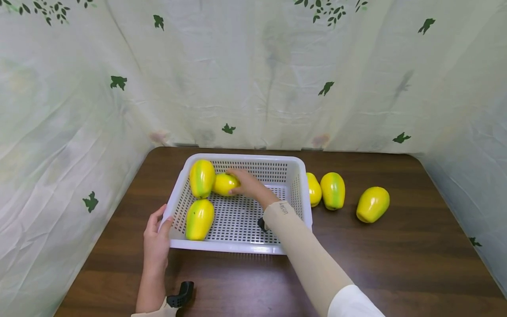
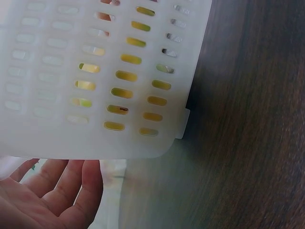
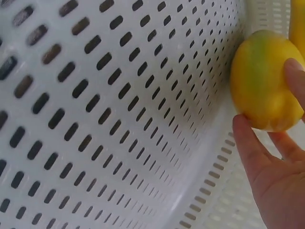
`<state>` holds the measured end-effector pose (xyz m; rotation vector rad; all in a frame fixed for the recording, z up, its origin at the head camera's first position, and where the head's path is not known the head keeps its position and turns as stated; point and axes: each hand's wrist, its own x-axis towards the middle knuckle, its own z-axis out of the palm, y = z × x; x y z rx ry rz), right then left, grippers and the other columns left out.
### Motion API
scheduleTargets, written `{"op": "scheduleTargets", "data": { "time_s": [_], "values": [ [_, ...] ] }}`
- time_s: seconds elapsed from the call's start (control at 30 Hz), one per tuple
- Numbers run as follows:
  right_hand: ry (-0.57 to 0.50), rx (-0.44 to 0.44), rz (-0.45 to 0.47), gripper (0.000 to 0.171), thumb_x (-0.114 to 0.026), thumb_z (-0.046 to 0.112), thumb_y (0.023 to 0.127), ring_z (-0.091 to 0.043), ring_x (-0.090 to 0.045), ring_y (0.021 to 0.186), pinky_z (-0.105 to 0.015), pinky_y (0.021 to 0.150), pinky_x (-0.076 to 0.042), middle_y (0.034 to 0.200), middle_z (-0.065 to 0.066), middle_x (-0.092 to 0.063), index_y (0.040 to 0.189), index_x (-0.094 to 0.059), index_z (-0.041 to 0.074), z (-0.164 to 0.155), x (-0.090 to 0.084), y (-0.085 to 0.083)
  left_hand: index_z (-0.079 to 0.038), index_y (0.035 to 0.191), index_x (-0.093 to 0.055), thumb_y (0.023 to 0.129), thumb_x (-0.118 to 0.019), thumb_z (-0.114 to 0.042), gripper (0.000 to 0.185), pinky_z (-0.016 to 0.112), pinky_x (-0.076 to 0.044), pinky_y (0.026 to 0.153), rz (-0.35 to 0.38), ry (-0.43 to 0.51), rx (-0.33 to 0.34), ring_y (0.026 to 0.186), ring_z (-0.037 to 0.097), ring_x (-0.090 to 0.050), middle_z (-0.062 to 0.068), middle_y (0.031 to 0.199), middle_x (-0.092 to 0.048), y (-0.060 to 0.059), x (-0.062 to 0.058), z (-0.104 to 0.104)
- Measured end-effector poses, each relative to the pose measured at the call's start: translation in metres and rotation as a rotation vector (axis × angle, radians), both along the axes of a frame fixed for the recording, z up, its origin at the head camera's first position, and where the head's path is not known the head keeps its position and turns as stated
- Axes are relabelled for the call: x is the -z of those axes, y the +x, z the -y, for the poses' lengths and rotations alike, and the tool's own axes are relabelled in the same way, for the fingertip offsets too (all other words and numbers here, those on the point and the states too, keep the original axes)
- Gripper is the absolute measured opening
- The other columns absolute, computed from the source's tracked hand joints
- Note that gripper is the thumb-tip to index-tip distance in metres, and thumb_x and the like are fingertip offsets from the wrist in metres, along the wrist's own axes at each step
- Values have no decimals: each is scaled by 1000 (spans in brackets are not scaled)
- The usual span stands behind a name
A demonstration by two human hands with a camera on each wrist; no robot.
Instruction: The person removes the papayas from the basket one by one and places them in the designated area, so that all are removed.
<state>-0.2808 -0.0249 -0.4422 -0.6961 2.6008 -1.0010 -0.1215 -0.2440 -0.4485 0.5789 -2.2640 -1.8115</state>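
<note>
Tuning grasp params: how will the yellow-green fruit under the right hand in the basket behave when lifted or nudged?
The fruit looks smooth and glossy, so probably a bit slippery in the right hand. Its rounded, egg-like shape lying on its side suggests it could roll on the basket floor. It keeps its shape under the fingers, so likely stiff; weight cannot be judged.

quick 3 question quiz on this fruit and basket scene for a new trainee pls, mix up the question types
1. True or false: the right hand grips a yellow-green fruit inside the white basket.
2. How many fruits lie on the table outside the basket? A) one B) three C) five
3. Fill in: the left hand rests on the basket's near-left ____.

Key
1. True: its fingers curl round the fruit near the far wall.
2. B: three, to the right of the basket, one partly hidden by its wall.
3. Corner: the hand lies against the rim, fingers straight.
</note>
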Motion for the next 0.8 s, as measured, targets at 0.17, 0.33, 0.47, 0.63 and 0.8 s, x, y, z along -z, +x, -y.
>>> {"op": "scheduleTargets", "data": {
  "time_s": [0.17, 0.33, 0.47, 0.63, 0.8],
  "values": [
    [13, -42, -30, 60, -69, 15, 79, -15, -36, 121, -29, 101, -27, 133, -1, -43, 133, -43, 13, -2, -3, 0, -20, 137, -36, 94, -42, -32, 44, 48, -38, 90, 2, 11, 4, 106, 25, -49, 11, 128, -47, 0, -1, 0],
    [13, -99, -12, 58, -68, 15, 80, -15, -38, 119, -29, 100, -28, 132, -1, -44, 132, -44, 14, -6, -4, 1, -21, 137, -36, 94, -42, -33, 44, 48, -38, 91, 7, 14, 0, 105, 24, -49, 11, 128, -47, 0, -2, 0],
    [-2, -141, 20, 57, -68, 15, 80, -14, -39, 119, -30, 99, -29, 132, 1, -44, 132, -44, 15, -13, -6, 2, -21, 137, -36, 94, -42, -32, 44, 48, -38, 91, 9, 18, 1, 106, 24, -48, 10, 128, -46, 1, -2, 0],
    [-34, -206, 37, 56, -68, 14, 80, -15, -40, 118, -32, 98, -31, 131, 0, -45, 131, -45, 15, -23, -13, 6, -21, 137, -35, 94, -42, -33, 45, 48, -37, 92, 12, 28, -7, 108, 27, -47, 11, 129, -45, 1, -3, 1],
    [-51, -229, 57, 57, -68, 15, 80, -13, -41, 116, -29, 93, -36, 133, 2, -43, 132, -44, 16, -37, -18, 12, -21, 137, -35, 94, -42, -33, 45, 48, -38, 91, 16, 24, -5, 110, 27, -47, 11, 130, -45, 1, -3, 0]
  ]
}}
